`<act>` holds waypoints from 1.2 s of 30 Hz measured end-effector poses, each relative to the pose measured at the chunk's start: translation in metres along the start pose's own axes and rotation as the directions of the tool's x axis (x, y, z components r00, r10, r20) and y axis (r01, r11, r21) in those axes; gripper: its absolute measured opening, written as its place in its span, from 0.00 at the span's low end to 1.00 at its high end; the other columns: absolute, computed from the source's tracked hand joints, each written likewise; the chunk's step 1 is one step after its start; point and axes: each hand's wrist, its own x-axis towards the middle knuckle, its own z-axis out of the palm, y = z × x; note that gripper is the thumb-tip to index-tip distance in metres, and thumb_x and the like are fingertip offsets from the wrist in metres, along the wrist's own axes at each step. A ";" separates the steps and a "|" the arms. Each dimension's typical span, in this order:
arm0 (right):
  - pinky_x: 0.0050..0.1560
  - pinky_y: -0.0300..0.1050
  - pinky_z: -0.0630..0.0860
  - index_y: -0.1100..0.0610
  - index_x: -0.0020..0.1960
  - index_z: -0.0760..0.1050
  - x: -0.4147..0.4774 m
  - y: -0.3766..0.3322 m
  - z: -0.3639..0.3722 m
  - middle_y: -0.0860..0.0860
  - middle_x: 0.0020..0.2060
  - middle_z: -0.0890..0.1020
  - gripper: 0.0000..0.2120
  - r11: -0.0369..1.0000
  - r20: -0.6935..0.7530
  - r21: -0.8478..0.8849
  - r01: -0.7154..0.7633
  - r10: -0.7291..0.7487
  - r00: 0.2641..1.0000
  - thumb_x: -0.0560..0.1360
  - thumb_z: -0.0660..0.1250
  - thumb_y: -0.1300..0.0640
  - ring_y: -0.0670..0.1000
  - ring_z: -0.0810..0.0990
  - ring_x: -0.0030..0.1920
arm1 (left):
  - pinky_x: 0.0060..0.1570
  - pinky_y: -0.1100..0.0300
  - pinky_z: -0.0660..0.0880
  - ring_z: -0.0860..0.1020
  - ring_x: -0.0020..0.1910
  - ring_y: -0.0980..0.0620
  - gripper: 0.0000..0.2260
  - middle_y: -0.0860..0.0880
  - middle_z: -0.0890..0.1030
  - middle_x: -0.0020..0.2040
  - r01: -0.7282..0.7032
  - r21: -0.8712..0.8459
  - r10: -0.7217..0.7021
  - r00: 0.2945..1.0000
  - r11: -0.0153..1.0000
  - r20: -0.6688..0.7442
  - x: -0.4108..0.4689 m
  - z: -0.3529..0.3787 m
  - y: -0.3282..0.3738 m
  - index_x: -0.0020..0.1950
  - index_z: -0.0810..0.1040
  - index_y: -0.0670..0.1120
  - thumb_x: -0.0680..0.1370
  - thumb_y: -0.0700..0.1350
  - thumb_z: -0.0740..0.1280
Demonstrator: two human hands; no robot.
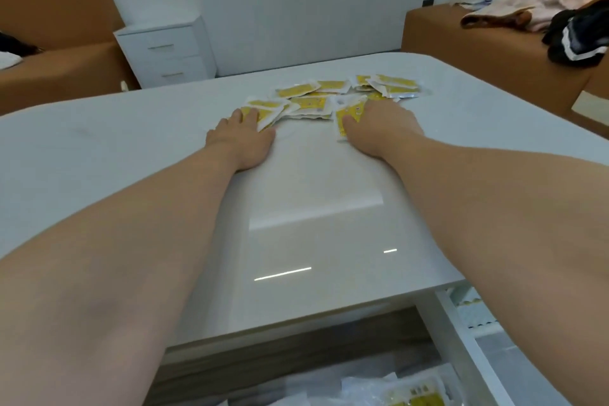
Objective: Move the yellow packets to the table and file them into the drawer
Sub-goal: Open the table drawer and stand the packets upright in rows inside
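Yellow packets point(333, 94) lie in a loose overlapping scatter on the far middle of the white glossy surface point(99, 142), none yet squared into a stack. Left hand point(242, 138) is palm-down on the left end of the scatter, fingers laid flat across a couple of packets, pressing rather than gripping. Right hand point(379, 132) is likewise flat on a packet near the centre-right, with nothing lifted. The drawer point(461, 339) stands open below the near edge, and at least one filed packet point(418, 392) is visible inside. Risks, as judged: the surface looks slick, so a raking pull toward the body may let packets slip from under the palms and fan out. The far-right cluster sits beyond both hands and is likely to be left behind. Packets dragged over the near edge unstacked could land skewed in the drawer or miss it onto the floor. Flat pressure gives little control of the lower layers.
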 end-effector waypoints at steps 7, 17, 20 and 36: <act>0.64 0.56 0.71 0.53 0.75 0.67 -0.040 -0.004 -0.016 0.57 0.70 0.75 0.29 0.991 0.118 0.097 0.093 -0.105 0.988 0.79 0.57 0.40 0.62 0.73 0.69 | 0.76 0.42 0.57 0.56 0.79 0.43 0.29 0.47 0.53 0.82 -0.081 -0.035 0.080 0.996 0.996 -0.038 -0.072 -0.001 0.006 0.82 0.53 0.52 0.83 0.61 0.50; 0.68 0.55 0.66 0.58 0.69 0.70 -0.199 -0.030 -0.047 0.56 0.60 0.78 0.22 0.979 0.112 0.205 0.014 -0.037 0.993 0.82 0.58 0.44 0.60 0.74 0.62 | 0.72 0.45 0.63 0.65 0.75 0.46 0.24 0.51 0.64 0.78 -0.081 -0.265 0.068 0.996 0.961 -0.057 -0.236 -0.031 0.014 0.78 0.65 0.55 0.81 0.51 0.61; 0.72 0.57 0.64 0.59 0.69 0.70 -0.264 -0.038 -0.034 0.56 0.63 0.78 0.23 0.982 -0.015 0.182 0.047 -0.045 0.999 0.83 0.57 0.44 0.59 0.73 0.66 | 0.71 0.44 0.65 0.68 0.72 0.46 0.23 0.51 0.67 0.76 -0.038 -0.330 0.004 0.994 0.943 -0.105 -0.289 -0.029 0.011 0.75 0.68 0.54 0.79 0.48 0.63; 0.64 0.56 0.71 0.51 0.67 0.72 -0.274 -0.057 -0.035 0.50 0.50 0.80 0.20 0.870 -0.230 0.493 -0.018 0.151 0.961 0.78 0.69 0.47 0.55 0.78 0.57 | 0.71 0.49 0.67 0.73 0.67 0.53 0.17 0.54 0.77 0.68 -0.144 -0.609 -0.083 0.941 0.780 -0.329 -0.314 -0.020 0.008 0.71 0.75 0.51 0.84 0.50 0.59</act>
